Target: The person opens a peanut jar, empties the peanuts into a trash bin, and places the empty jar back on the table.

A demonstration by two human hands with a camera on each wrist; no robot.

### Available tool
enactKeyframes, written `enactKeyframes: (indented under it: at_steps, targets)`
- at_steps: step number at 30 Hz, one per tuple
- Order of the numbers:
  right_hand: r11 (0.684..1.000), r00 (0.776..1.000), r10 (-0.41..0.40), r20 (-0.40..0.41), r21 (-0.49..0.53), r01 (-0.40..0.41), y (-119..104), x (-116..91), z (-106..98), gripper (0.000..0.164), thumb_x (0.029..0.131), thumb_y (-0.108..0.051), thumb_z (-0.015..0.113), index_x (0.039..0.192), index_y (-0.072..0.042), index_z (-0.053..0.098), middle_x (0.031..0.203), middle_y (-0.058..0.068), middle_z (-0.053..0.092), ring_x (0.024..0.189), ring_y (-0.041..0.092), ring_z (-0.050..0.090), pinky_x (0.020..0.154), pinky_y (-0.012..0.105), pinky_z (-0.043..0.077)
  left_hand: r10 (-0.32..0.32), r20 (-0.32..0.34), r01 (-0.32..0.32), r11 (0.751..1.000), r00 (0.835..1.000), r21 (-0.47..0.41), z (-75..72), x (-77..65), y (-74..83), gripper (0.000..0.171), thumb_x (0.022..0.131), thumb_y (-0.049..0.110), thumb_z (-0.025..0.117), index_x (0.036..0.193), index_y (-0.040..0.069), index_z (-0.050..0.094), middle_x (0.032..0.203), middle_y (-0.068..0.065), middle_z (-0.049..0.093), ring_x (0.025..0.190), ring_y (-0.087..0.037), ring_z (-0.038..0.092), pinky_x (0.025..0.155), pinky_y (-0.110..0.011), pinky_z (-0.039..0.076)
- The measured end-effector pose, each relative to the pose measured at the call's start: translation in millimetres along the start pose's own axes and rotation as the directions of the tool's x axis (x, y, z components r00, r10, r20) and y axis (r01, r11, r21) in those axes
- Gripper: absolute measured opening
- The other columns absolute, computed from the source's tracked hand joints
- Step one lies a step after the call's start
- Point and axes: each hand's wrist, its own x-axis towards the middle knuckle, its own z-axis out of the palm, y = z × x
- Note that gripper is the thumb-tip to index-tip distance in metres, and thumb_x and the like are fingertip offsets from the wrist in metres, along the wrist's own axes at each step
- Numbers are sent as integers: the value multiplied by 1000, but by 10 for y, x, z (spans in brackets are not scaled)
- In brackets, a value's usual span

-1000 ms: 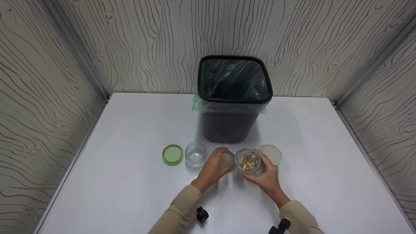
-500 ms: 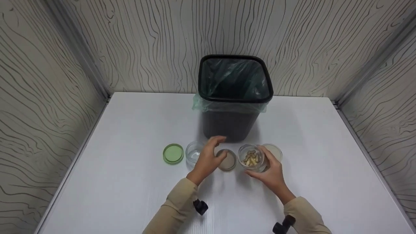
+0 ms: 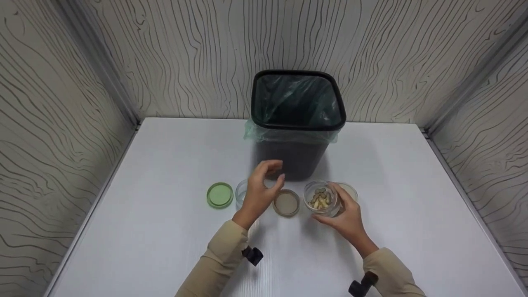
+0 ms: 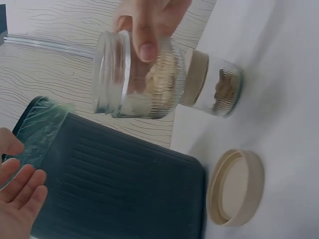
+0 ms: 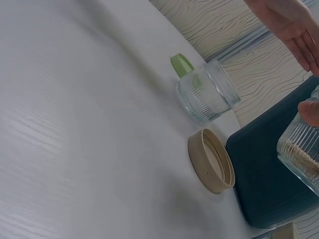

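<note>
The clear ribbed-glass jar (image 4: 137,87), with small tan and brown pieces (image 3: 319,200) in the bottom, is in the person's right hand (image 3: 348,214), thumb and fingers wrapped round its side and holding it just above the white tabletop (image 3: 165,247). What counts is where the tall dark-grey plastic bin (image 3: 295,154) is: beyond the jar and a little to its left, with its near wall between the jar and the opening. The jar's long axis runs roughly upright, mouth up; from here I can't fairly judge how far it leans.

The left hand (image 3: 259,192) hovers before the bin, thumb and fingers parted in a loose curve round nothing; the right is nearer the jar. The round beige lid (image 3: 286,203) lies between the hands. Left of it are an empty clear glass jar (image 5: 204,94) and a round green lid (image 3: 220,195). Another glass jar (image 4: 224,89), capped in beige, stands partly hidden behind the right hand.
</note>
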Motion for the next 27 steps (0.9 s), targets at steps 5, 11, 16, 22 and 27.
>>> enactKeyframes:
  at_steps: [5, 11, 16, 22, 27]
  targets:
    - [1000, 1000, 11, -3, 10, -11, 0, 0, -2, 92, 52, -5, 93, 133, 4, 51, 130, 24, 59, 116, -21, 42, 99, -3, 33, 73, -99, -74, 997, 992, -3, -51, 126, 24, 25, 88, 4, 66, 112, -1, 61, 108, -14, 64, 101, -24, 64, 90, -29, 57]
    - [1000, 1000, 16, 9, 15, -17, -14, 5, 5, 93, 52, -5, 93, 134, 6, 49, 133, 26, 57, 118, -24, 39, 100, -4, 31, 85, -217, -88, 996, 972, -4, -152, 281, 76, 18, 89, 4, 65, 105, -3, 63, 101, -15, 64, 95, -22, 65, 87, -26, 57]
    - [1000, 1000, 8, 3, 10, -8, -12, 26, 7, 92, 52, -3, 92, 133, 7, 50, 130, 27, 57, 117, -23, 40, 100, -4, 32, 3, -293, -14, 999, 956, -36, -259, 472, 132, 15, 88, 2, 64, 102, -4, 63, 98, -16, 64, 94, -24, 65, 84, -26, 58]
    - [1000, 1000, -1, 3, 7, 1, -23, 36, 5, 91, 52, -2, 92, 133, 7, 50, 129, 27, 57, 117, -23, 40, 101, -4, 31, -188, -315, 137, 974, 930, -178, -355, 670, 136, 18, 87, 1, 65, 103, -7, 61, 98, -22, 64, 90, -13, 64, 80, -20, 57]
    - [1000, 1000, -6, -1, 16, 6, -24, 36, -2, 91, 52, -1, 92, 133, 6, 51, 129, 26, 58, 118, -21, 41, 102, -3, 31, -346, -293, 273, 925, 891, -264, -398, 770, 110, 18, 88, 2, 64, 103, -7, 61, 99, -20, 64, 84, -2, 60, 77, -14, 53]
